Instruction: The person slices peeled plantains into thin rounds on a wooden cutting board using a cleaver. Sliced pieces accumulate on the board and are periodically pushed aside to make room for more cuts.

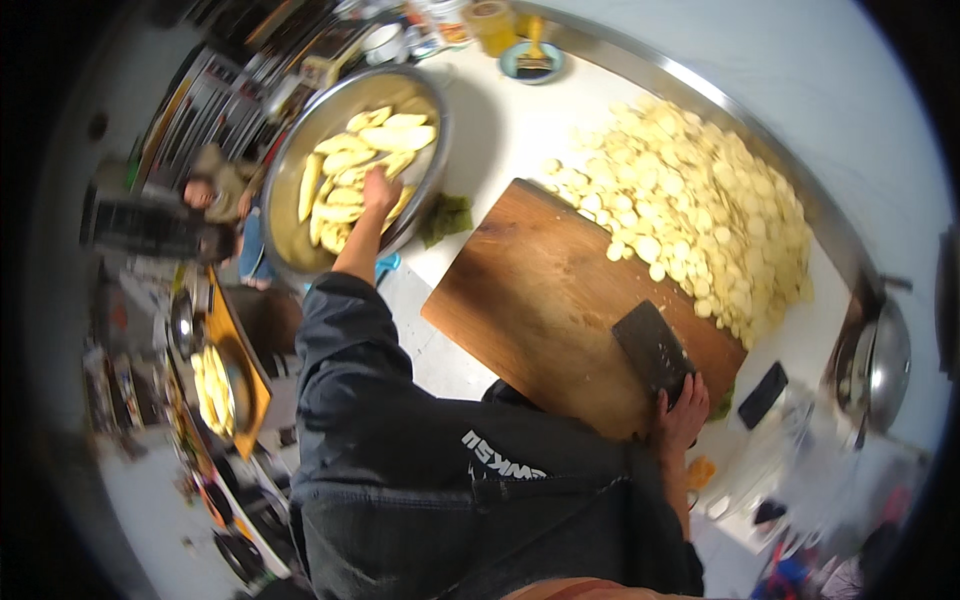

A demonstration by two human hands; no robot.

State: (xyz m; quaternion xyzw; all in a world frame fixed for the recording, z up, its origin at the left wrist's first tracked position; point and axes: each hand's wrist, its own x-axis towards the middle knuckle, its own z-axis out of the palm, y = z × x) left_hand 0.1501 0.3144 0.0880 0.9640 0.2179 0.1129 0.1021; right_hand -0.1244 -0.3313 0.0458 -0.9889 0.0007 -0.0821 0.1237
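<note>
My left hand [381, 191] reaches into a large metal basin [281, 176] of peeled, pale yellow root vegetables [397, 137]. Its fingers touch the pieces; whether they grip one is hidden. On the right of a wooden cutting board [525, 277], my right hand [681, 412] holds a cleaver [654, 346] at its handle end. The dark, broad blade lies on the board with small pale scraps on it. Beyond the board's far edge spreads a big heap of round, pale yellow slices [690, 202].
A brush rests in a small bowl [531, 61] beside a yellow jar [491, 28]. A phone [763, 395] and clear plastic bags [795, 457] lie to the right, near a wok [889, 367]. A person [225, 187] is beyond the basin. Another bowl of peeled vegetables [214, 390] stands at left.
</note>
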